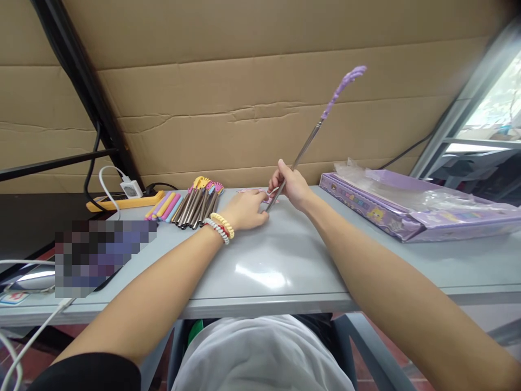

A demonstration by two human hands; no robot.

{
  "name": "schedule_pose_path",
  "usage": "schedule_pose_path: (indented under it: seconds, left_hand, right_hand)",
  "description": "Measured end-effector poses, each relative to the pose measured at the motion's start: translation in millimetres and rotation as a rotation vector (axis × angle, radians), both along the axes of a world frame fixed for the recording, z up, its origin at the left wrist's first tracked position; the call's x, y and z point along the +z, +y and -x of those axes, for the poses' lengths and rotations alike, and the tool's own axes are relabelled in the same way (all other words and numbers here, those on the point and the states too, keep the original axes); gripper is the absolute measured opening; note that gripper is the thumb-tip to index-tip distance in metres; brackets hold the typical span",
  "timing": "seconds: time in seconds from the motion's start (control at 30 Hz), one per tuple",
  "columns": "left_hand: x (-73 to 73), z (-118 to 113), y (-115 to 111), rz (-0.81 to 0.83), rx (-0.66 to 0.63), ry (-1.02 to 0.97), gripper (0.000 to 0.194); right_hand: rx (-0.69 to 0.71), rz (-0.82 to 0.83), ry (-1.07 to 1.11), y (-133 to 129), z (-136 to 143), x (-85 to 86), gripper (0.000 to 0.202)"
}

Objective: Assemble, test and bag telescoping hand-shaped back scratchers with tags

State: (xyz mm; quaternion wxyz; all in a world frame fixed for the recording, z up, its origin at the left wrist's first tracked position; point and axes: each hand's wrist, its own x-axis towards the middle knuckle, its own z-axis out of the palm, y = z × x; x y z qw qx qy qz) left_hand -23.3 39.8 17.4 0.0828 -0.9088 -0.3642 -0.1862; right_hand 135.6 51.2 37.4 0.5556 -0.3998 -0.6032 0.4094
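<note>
Well left of the purple box (pixel 368 209) lies a bunch of metal-shafted back scratchers (pixel 195 203). Nearer the box, the left hand (pixel 244 210) has its fingers by the held back scratcher's (pixel 308 144) lower end; whether they grip it, I cannot tell. The shaft slants up rightward, toward the box's side, with the right hand (pixel 296 187), nearest the box, wrapped around it.
</note>
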Motion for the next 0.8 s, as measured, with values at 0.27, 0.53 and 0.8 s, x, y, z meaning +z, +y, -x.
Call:
schedule_pose_path:
  seconds: [0.27,0.53,0.8]
  left_hand:
    - [-6.7,6.2,10.0,0.031,-0.031,-0.014,0.028]
    - [5.9,14.0,18.6,0.068,0.301,-0.038,0.04]
    - [13.1,43.7,36.8,0.053,0.505,-0.068,0.03]
  right_hand:
    - [0.064,0.065,-0.054,0.2,3.3,-6.7,0.069]
    - [-0.058,0.025,0.157,3.6,-6.9,0.5,0.063]
    - [-0.31,0.081,0.561,9.0,-38.9,8.1,0.039]
